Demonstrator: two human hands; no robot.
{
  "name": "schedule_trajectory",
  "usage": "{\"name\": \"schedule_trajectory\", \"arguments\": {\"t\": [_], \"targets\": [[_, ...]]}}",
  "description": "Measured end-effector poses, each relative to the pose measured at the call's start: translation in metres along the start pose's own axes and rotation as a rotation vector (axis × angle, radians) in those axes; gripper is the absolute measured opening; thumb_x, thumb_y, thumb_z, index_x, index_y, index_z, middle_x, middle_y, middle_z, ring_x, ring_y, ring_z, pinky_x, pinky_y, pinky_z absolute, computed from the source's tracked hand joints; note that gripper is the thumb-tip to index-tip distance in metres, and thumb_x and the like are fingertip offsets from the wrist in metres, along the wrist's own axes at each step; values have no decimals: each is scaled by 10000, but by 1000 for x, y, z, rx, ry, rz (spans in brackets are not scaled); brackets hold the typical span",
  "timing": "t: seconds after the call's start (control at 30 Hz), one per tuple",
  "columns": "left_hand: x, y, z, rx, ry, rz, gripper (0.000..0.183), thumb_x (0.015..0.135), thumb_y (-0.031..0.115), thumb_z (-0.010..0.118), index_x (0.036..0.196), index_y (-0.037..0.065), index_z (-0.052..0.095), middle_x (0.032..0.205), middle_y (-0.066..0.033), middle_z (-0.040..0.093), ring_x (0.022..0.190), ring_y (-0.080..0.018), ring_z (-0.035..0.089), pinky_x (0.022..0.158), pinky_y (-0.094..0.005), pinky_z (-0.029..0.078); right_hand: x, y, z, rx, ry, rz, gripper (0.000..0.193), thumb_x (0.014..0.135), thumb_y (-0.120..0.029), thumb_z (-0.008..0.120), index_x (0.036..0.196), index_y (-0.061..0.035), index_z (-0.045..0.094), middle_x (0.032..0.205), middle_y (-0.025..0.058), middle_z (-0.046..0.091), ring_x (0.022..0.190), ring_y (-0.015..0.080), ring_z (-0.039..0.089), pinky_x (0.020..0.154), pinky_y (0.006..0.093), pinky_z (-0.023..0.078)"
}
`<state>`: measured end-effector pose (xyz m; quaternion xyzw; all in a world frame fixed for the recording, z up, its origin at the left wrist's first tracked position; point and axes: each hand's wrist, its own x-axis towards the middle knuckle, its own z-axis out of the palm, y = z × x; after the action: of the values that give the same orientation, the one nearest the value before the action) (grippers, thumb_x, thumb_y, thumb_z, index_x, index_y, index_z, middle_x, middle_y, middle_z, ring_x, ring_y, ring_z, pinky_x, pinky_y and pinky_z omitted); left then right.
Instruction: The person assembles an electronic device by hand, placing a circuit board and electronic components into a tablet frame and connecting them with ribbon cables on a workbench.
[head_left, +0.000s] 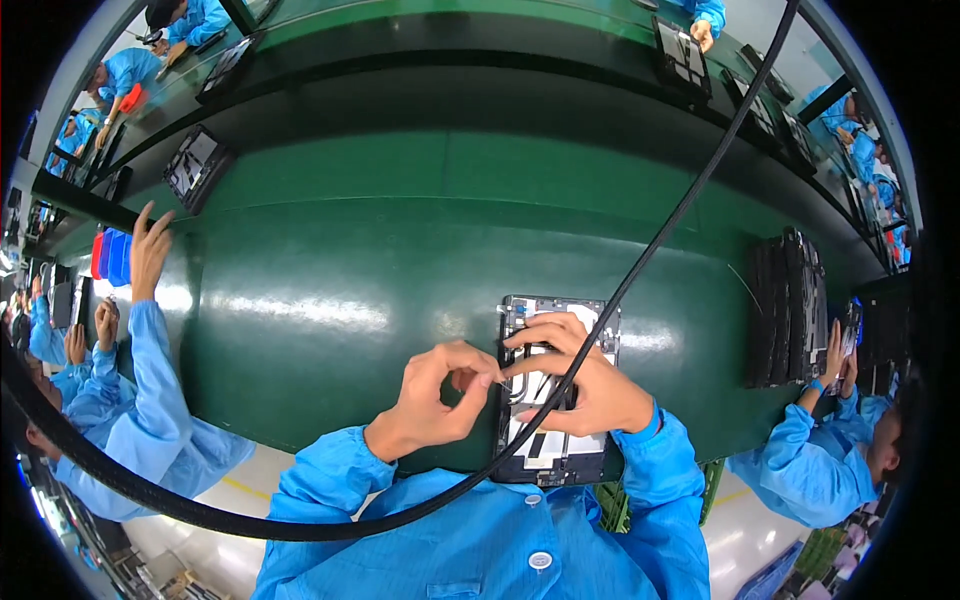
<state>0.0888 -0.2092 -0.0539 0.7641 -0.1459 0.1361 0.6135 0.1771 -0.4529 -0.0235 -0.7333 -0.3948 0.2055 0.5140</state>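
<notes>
An opened tablet (540, 465) lies on the green table near its front edge, with white panels, dark strips and a black frame showing. My left hand (435, 395) is at the tablet's left edge, thumb and forefinger pinched together. A thin pale sliver shows at those fingertips, too small to name. Over the tablet's middle rests my right hand (590, 385), its thumb and forefinger apart and its other fingers bent over the upper part. The right forefinger's tip comes close to the left fingertips. A black cable in front hides part of the right hand.
The thick black cable (655, 245) crosses the view diagonally. A stack of dark tablets (785, 310) stands at the right of the green table (300, 260). Another tablet (195, 168) leans at the far left, near blue bins (117, 258). Co-workers in blue sit on both sides.
</notes>
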Motion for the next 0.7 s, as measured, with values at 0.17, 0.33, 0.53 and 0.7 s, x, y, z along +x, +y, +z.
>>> {"name": "schedule_trajectory", "arguments": {"t": [0.17, 0.33, 0.53, 0.7], "targets": [[12, 5, 6, 27, -16, 80, 231, 973, -62, 733, 1143, 23, 603, 942, -139, 801, 659, -151, 648, 575, -289, 489, 0, 14, -1, -70, -135, -130, 108, 841, -191, 904, 927, -137, 866, 1373, 89, 707, 1457, 408, 499, 1221, 592, 359], [-5, -8, -7, 135, 10, 123, 249, 895, -65, 763, 1096, 32, 652, 847, -102, 748, 601, -153, 604, 525, -295, 445, -4, 26, -1, -72, -101, -96, 47, 872, -148, 878, 906, -125, 856, 1372, 82, 707, 1451, 390, 515, 1208, 544, 401], [-18, -11, -24, 514, -441, 668, 266, 749, 155, 786, 1006, 92, 813, 844, -2, 666, 625, -140, 561, 535, -290, 420, 5, 31, 11, -108, 62, -140, 100, 853, -173, 909, 911, -114, 853, 1039, 42, 719, 1256, 334, 625, 1099, 505, 472], [-15, -22, -22, 486, -475, 666, 345, 739, 180, 756, 1061, 82, 830, 874, -1, 676, 660, -132, 582, 555, -283, 433, 7, 35, 15, -112, 124, -136, 109, 837, -165, 921, 912, -117, 858, 933, 30, 686, 1151, 320, 641, 1031, 481, 504]]}}
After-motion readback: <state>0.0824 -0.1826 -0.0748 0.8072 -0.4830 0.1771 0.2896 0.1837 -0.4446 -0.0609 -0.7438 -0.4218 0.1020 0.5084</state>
